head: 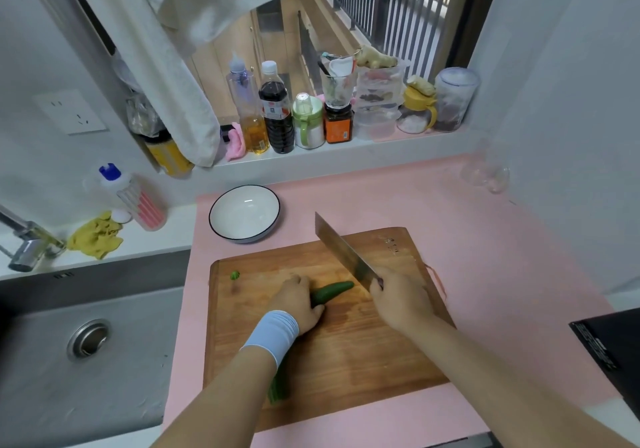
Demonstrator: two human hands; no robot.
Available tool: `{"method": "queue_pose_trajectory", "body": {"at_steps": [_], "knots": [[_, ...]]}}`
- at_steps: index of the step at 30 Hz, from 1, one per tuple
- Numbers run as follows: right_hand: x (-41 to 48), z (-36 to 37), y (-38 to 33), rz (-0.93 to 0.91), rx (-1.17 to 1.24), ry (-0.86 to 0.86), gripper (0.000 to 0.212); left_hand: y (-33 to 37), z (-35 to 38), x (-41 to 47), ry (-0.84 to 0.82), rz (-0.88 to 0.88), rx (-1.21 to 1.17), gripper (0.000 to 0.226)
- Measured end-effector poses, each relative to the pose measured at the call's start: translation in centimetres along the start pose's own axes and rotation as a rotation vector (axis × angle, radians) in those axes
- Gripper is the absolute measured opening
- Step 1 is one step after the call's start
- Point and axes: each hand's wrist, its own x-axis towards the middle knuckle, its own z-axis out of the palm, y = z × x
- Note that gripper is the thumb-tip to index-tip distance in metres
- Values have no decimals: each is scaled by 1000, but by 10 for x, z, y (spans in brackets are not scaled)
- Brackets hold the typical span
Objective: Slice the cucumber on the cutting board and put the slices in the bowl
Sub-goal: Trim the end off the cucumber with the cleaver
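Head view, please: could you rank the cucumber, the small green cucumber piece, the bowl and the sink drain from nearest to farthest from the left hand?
From the left hand:
1. Cucumber: under the hand itself, tip pointing right.
2. Small green cucumber piece: left of the hand, near the cutting board's left edge.
3. Bowl: beyond the board, on the pink counter.
4. Sink drain: far left, in the sink.

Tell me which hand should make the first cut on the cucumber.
The right hand. It already grips the knife, its blade raised over the cutting board near the cucumber tip. The left hand is pinning the cucumber down and should probably keep doing that.
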Motion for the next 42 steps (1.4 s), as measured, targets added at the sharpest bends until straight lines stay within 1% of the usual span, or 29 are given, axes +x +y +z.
{"method": "queue_pose_trajectory", "body": {"at_steps": [2, 4, 7, 13, 19, 23, 31, 39, 42], "knots": [[-4, 7, -3, 6, 8, 4, 30, 5, 9, 3, 88, 149, -129, 30], [-8, 12, -6, 13, 32, 17, 27, 9, 15, 4, 135, 221, -218, 24], [-12, 21, -8, 29, 60, 40, 24, 9, 22, 7, 222, 203, -345, 20], [-16, 26, -13, 43, 40, 60, 23, 16, 25, 8, 273, 166, -382, 15], [-21, 30, -18, 58, -13, 38, 32, 17, 28, 13, 287, 165, -372, 10], [-20, 28, -19, 63, -18, 7, 30, 15, 31, 17, 280, 211, -407, 10], [-9, 33, -23, 78, -4, -87, 20, 10, 35, 22, 275, 193, -487, 13], [-7, 41, -19, 104, 50, -74, 20, 12, 34, 21, 265, 187, -496, 13], [-2, 36, -19, 118, 105, -89, 24, 12, 31, 20, 241, 181, -490, 14]]}}
